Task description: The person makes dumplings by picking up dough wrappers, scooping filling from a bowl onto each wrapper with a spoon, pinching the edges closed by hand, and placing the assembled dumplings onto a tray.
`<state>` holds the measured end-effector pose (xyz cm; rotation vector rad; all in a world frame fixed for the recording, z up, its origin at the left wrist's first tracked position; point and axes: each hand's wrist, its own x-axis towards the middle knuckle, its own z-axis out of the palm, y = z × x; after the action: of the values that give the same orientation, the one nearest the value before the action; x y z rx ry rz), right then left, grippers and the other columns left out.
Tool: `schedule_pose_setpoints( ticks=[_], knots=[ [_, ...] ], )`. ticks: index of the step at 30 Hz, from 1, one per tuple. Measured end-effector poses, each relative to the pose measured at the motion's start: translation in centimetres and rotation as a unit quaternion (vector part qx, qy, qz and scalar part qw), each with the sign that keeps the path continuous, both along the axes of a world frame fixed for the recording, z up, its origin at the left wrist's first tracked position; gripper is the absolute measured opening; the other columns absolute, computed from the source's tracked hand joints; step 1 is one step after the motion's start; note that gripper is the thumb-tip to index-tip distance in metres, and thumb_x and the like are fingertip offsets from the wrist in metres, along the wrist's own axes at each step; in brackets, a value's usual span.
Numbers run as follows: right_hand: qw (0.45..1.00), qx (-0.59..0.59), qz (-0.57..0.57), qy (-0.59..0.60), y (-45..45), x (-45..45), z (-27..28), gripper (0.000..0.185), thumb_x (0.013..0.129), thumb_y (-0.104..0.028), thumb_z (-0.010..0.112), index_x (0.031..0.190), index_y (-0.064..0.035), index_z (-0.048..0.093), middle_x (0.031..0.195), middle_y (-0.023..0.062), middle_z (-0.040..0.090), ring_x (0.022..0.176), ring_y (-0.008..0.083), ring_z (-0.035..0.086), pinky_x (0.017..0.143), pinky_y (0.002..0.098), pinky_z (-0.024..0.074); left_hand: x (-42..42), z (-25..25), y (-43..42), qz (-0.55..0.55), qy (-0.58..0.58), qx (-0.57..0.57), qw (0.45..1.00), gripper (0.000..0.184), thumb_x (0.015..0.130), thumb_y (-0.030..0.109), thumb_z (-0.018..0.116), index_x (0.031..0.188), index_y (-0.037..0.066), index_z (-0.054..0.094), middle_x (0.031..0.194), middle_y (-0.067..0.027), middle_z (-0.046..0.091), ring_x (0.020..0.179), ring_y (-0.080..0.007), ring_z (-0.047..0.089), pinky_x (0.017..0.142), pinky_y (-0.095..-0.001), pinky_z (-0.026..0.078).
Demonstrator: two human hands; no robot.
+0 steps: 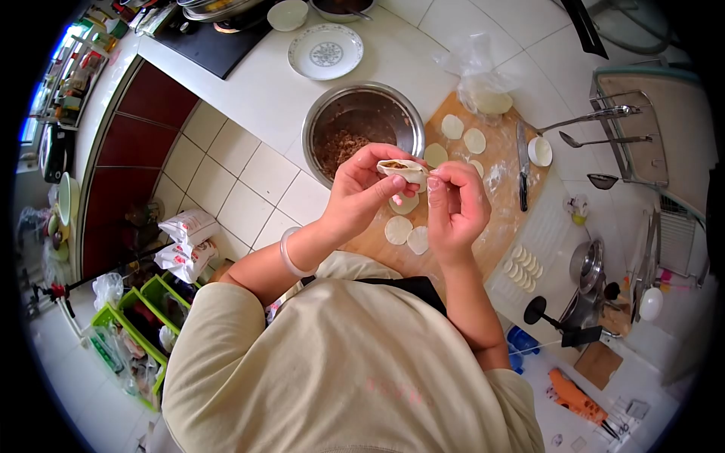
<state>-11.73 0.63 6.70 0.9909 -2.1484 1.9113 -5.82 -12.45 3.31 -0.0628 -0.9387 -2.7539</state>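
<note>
A half-folded dumpling [408, 174] is held up between my two hands, its dark filling showing through a gap along the top. My left hand [362, 183] cradles it from the left, fingers behind and thumb in front. At the dumpling's right end, the fingertips of my right hand [458, 202] pinch the dough edge. Below and beyond the hands lies a wooden board [468, 234] dusted with flour, carrying several round dough wrappers [398, 230]. A steel bowl [400, 98] with brown minced filling [340, 151] stands just past my left hand, partly covered by it.
A knife [522, 166] lies along the board's right side, near a small white cup [540, 151]. Several finished dumplings [522, 268] sit in rows to the right. A patterned plate [325, 51] is behind the bowl, and a plastic bag [483, 79] rests at the board's far edge.
</note>
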Motion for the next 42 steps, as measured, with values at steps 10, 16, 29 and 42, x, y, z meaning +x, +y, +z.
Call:
schedule_pose_setpoints(
  ticks=[10,16,29,42],
  knots=[
    [0.974,0.100,-0.016,0.203,0.2,-2.0,1.3,0.013,0.082,-0.004,0.067,0.093,0.0014,0.064,0.084,0.0087,0.058,0.069,0.0173,0.052,0.059,0.0266,0.0428,-0.3,0.8,-0.6,0.010,0.017,-0.116,0.993,0.032,0.090,0.002,0.058,0.121,0.001,0.047,0.114,-0.0107,0.060,0.099,-0.0146,0.060,0.081,-0.0286,0.053],
    [0.998,-0.017,-0.048,0.047,-0.6,-0.6,2.7,0.014,0.079,-0.002,0.069,0.092,0.0010,0.066,0.081,0.0094,0.058,0.070,0.0194,0.053,0.060,0.0276,0.0437,-0.4,1.3,-1.0,-0.006,0.009,-0.133,0.991,0.038,0.089,-0.001,0.058,0.124,0.001,0.044,0.114,-0.0103,0.059,0.102,-0.0139,0.060,0.080,-0.0266,0.053],
    [0.984,0.092,0.027,0.150,0.6,-1.7,1.6,0.013,0.076,0.000,0.070,0.089,-0.0001,0.067,0.080,0.0084,0.057,0.070,0.0190,0.052,0.060,0.0276,0.0434,-0.5,3.8,-2.2,0.010,-0.031,-0.411,0.911,0.049,0.081,-0.001,0.065,0.124,0.002,0.042,0.103,-0.0127,0.067,0.088,-0.0184,0.067,0.068,-0.0266,0.055],
    [0.972,0.158,0.023,0.172,-0.3,-1.4,2.2,0.017,0.073,0.001,0.072,0.089,-0.0013,0.067,0.080,0.0078,0.056,0.071,0.0214,0.052,0.060,0.0298,0.0437,-0.7,3.5,-2.6,0.021,-0.007,-0.465,0.885,0.049,0.078,-0.002,0.063,0.122,0.000,0.041,0.096,-0.0138,0.068,0.079,-0.0240,0.069,0.068,-0.0301,0.057]
  ],
)
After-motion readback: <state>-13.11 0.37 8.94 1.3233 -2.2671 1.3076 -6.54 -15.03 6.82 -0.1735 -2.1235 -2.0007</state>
